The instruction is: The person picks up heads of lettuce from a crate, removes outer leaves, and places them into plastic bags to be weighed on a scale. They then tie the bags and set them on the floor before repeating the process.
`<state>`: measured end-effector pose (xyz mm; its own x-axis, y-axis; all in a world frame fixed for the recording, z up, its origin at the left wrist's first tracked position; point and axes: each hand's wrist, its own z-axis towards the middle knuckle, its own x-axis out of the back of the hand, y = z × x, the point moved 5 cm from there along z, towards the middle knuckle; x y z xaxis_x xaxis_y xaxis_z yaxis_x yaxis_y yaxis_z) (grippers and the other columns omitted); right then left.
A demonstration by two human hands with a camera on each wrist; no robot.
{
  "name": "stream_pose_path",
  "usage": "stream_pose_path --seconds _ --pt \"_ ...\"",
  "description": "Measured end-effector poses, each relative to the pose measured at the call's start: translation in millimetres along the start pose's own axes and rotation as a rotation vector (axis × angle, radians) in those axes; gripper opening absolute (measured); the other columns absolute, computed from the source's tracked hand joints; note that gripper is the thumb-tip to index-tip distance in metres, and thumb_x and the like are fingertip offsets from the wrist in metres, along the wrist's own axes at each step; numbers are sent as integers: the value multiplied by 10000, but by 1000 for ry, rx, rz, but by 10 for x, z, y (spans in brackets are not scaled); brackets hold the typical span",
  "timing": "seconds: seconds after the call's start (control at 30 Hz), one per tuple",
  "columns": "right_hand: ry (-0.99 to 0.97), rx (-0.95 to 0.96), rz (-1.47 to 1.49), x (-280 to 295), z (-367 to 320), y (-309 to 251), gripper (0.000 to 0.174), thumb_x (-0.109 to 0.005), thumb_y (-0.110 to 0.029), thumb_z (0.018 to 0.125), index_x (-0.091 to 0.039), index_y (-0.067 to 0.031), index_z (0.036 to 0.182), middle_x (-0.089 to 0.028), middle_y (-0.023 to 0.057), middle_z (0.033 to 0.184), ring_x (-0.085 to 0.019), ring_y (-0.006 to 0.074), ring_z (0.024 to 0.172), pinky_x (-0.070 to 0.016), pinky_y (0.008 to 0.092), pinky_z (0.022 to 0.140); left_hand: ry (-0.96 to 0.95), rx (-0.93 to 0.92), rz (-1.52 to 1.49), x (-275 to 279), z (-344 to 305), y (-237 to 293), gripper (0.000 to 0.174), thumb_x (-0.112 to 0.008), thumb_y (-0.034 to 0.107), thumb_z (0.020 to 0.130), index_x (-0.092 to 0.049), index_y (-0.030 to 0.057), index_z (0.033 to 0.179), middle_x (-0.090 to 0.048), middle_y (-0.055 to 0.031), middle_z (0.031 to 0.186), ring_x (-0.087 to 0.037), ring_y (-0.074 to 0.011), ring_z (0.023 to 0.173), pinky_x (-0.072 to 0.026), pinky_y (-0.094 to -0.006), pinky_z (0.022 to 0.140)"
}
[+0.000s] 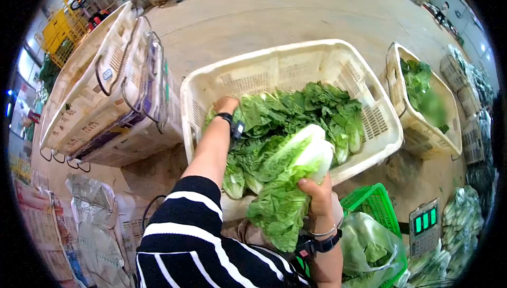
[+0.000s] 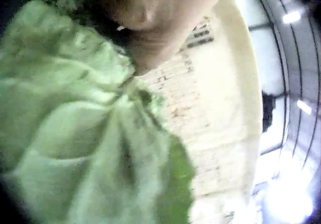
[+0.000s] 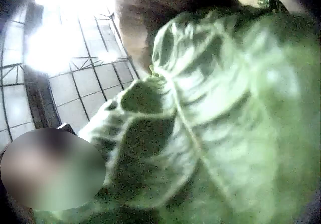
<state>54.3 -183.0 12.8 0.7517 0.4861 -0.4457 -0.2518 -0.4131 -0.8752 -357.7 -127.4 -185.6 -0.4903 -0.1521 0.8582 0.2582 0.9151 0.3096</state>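
My right hand (image 1: 318, 195) holds a head of romaine lettuce (image 1: 296, 164) near the crate's front rim, its pale stem end up and its leaves hanging down. Large leaves (image 3: 200, 133) of it fill much of the right wrist view, below part of that hand (image 3: 135, 23). At the left end of the white plastic crate (image 1: 285, 53), my left hand (image 1: 226, 104) reaches down among more romaine heads (image 1: 311, 103). Its fingers are hidden in the head view. A big leaf (image 2: 85, 128) lies right against the left hand (image 2: 155, 18) in the left wrist view.
Stacked crates (image 1: 116, 82) stand to the left, and another crate (image 1: 430, 129) with greens to the right. At front right are a green basket (image 1: 383, 203) with a plastic bag (image 1: 369, 240) and a scale display (image 1: 424, 222). Bagged vegetables (image 1: 462, 214) line the right side.
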Motion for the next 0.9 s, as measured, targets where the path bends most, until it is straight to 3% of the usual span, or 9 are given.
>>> stream_pose_path --seconds 0.07,0.3,0.37,0.43,0.5,0.63,0.7,0.8,0.9 --pt "-5 1 -6 20 -25 7 675 -661 -76 607 -350 -24 1204 -514 74 1047 -501 183 951 -397 299 840 -162 32 -43 -79 253 -69 458 -585 387 696 -598 57 1014 -518 -160 1149 -476 -315 1074 -357 -396 901" --pt "-11 38 87 32 -15 -50 693 -675 -50 605 -344 -35 1214 -508 74 1064 -501 185 966 -391 304 854 -144 -227 -21 170 38 78 397 -571 322 688 -594 59 985 -556 -175 1073 -556 -238 965 -424 -335 817" --pt "-10 43 64 58 -78 -45 694 -680 -62 608 -344 -35 1215 -508 74 1064 -502 187 969 -390 306 856 -101 -337 31 193 -113 263 428 -538 370 724 -595 52 1005 -542 -172 1102 -501 -250 1048 -390 -376 865" --pt "23 61 2 95 -128 -65 705 -688 -78 608 -338 -34 1219 -509 76 1062 -500 189 974 -386 307 863 231 -345 328 370 -333 605 500 -493 452 757 -592 45 1030 -524 -171 1130 -408 -304 1129 -323 -428 915" --pt "33 43 80 117 -190 3 729 -695 -88 600 -326 -29 1226 -504 76 1069 -499 191 974 -385 305 862 160 -334 235 228 -390 633 606 -451 538 767 -545 48 1111 -446 -173 1222 -333 -351 1164 -267 -481 926" --pt "-16 65 78 140 -229 34 734 -685 -58 621 -298 -40 1245 -489 72 1076 -490 174 976 -389 294 848 82 -1 297 -1 -416 598 686 -415 580 774 -435 68 1230 -266 -177 1343 -258 -350 1206 -225 -495 940" --pt "7 85 100 178 -215 31 722 -680 -52 624 -303 -41 1239 -492 71 1071 -494 175 969 -391 297 848 29 -80 290 59 -432 650 657 -453 561 761 -493 52 1174 -329 -188 1307 -227 -361 1219 -215 -512 934" --pt "38 94 152 199 -167 -65 710 -676 -47 626 -309 -41 1233 -495 70 1070 -494 178 974 -391 302 852 16 -192 231 245 -453 681 645 -512 538 735 -515 38 1144 -432 -208 1220 -355 -355 1147 -304 -480 899" --pt "76 132 147 218 -159 -60 695 -666 -38 629 -313 -41 1229 -497 73 1074 -497 186 978 -390 305 857 -4 -526 -315 626 -807 840 562 -678 369 677 -521 -33 1037 -542 -206 1043 -556 -261 872 -443 -321 759"
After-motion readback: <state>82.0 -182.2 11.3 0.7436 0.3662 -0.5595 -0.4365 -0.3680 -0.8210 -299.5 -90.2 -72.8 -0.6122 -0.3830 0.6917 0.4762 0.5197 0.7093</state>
